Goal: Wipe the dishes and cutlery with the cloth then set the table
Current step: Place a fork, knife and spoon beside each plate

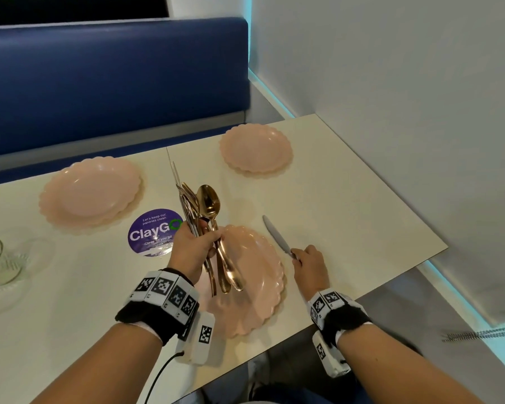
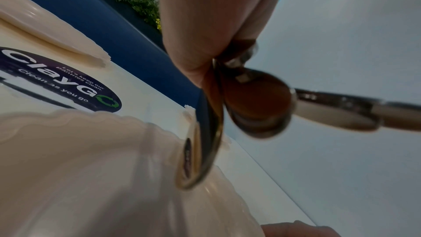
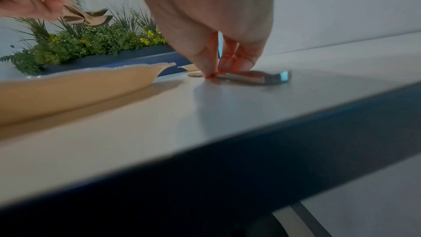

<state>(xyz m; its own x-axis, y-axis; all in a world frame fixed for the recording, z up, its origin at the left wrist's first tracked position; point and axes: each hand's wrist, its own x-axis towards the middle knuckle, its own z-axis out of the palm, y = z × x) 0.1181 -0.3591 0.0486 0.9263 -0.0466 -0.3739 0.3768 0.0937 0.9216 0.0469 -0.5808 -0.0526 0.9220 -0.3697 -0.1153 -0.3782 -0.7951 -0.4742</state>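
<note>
Pinching the table knife [image 1: 277,237] by its handle with the right hand [image 1: 309,266], flat on the table [image 1: 347,199] beside the near plate [image 1: 254,287]. Left hand [image 1: 193,246] clutching a cutlery bundle [image 1: 207,223] (smooth, stiff, likely slippery) above that plate. Best gripped mid-handle.

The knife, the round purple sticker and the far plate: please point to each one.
knife [image 1: 275,236], head view, middle of blade.
sticker [image 1: 149,235], head view, on the white lettering.
far plate [image 1: 255,147], head view, its centre.
</note>
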